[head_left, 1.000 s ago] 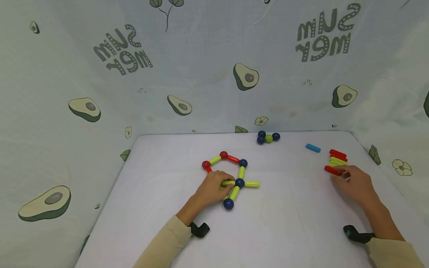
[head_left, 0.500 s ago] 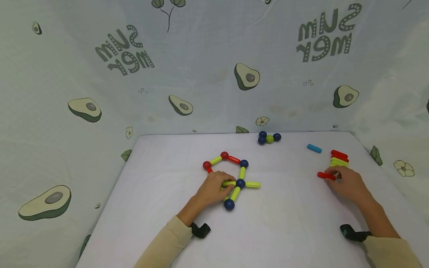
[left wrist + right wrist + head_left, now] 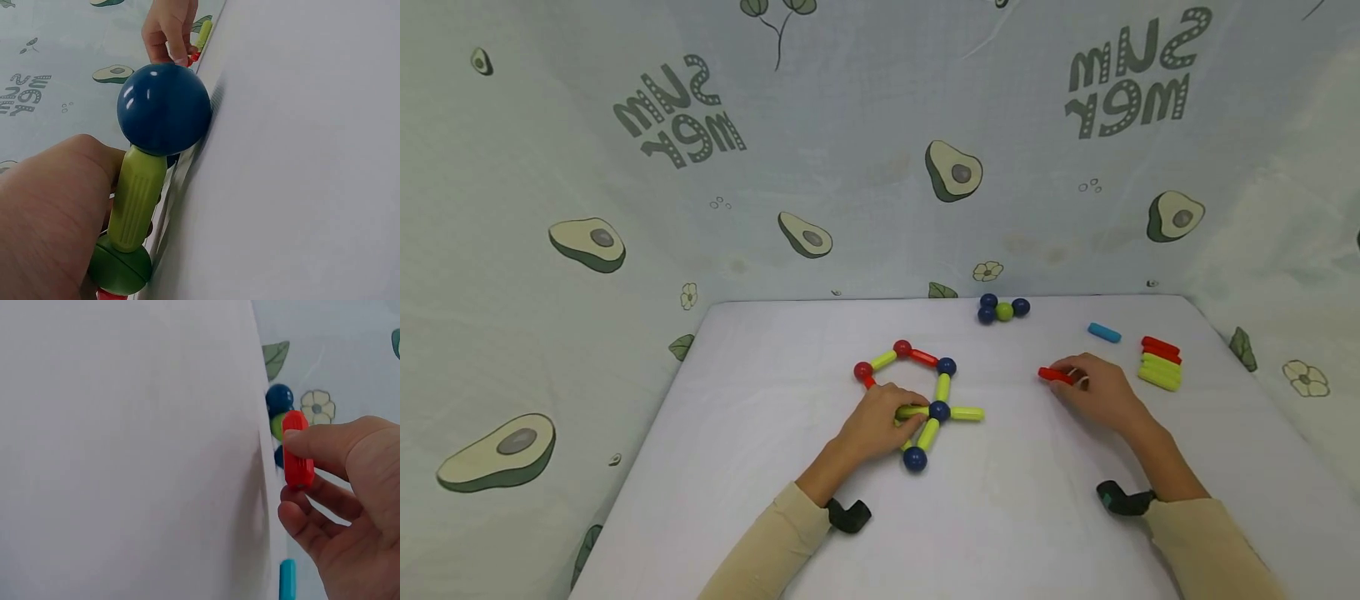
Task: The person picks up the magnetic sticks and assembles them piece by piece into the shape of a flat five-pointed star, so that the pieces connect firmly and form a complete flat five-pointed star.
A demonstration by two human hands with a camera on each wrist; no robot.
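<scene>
At the right of the head view's middle, the right hand (image 3: 1093, 392) pinches a red rod (image 3: 1055, 375) between thumb and fingers, the rod's far end sticking out toward the left of the frame. Near the centre, the left hand (image 3: 878, 421) is closed on a yellow-green rod (image 3: 912, 412) that joins the middle navy ball (image 3: 939, 411) of a ball-and-rod figure (image 3: 943, 387). That figure bends round through red and navy balls above the hand, with one short rod (image 3: 967, 413) pointing right and a lower navy ball (image 3: 915, 459) beneath. The left wrist view also shows a green ball (image 3: 120, 267) beside the palm. Farther up the white table (image 3: 760, 358) sit three navy balls clustered about a green one (image 3: 1004, 312); to the right lie a blue rod (image 3: 1104, 332) and a row of red and yellow-green rods (image 3: 1161, 364) side by side.
</scene>
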